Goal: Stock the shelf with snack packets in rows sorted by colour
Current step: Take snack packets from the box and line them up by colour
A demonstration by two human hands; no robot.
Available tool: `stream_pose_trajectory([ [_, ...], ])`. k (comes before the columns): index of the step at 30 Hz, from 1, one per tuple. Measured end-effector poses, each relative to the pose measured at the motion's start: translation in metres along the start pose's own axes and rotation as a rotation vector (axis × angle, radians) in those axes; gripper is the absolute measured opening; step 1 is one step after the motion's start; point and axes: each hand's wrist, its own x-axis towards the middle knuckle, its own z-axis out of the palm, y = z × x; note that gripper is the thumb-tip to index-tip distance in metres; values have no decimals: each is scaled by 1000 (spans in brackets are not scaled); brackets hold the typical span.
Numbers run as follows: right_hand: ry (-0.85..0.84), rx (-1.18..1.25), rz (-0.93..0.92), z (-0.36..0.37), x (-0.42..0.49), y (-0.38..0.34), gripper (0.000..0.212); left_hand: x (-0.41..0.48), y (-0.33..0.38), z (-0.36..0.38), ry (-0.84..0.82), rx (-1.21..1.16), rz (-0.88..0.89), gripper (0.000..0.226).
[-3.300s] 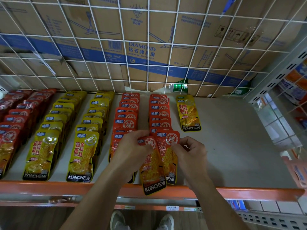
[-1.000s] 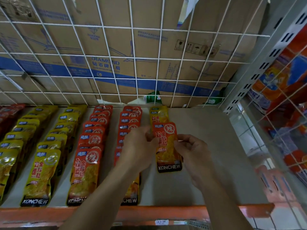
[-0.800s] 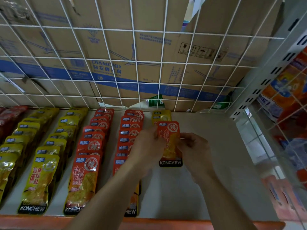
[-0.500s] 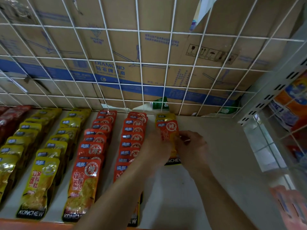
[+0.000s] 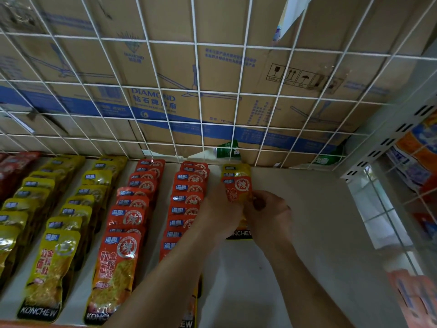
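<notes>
An orange-red snack packet (image 5: 237,190) lies at the back of the shelf, on top of a yellow packet (image 5: 235,169) whose upper edge shows behind it. My left hand (image 5: 218,210) grips its left side and my right hand (image 5: 268,215) pinches its right edge. To the left run two rows of orange-red packets (image 5: 186,200) (image 5: 132,209), then two rows of yellow packets (image 5: 78,204) (image 5: 35,197). Dark red packets (image 5: 14,166) lie at the far left. My hands hide the lower half of the held packet.
The grey shelf board (image 5: 307,233) stretches bare to the right of my hands. A white wire grid (image 5: 201,95) backs the shelf, with cardboard boxes (image 5: 165,67) behind it. A perforated metal upright (image 5: 390,138) and a wire side panel (image 5: 387,209) close off the right.
Both hands have carried the orange-red packet from the front of its row to the back right, onto the lone yellow packet. The camera has moved closer and tilted up.
</notes>
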Motion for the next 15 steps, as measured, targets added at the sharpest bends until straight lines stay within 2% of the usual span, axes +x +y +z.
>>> stream_pose_trajectory([
  [15,0,65,28,-3,0,-4,15,1,6,-3,-24,-8,33,19],
])
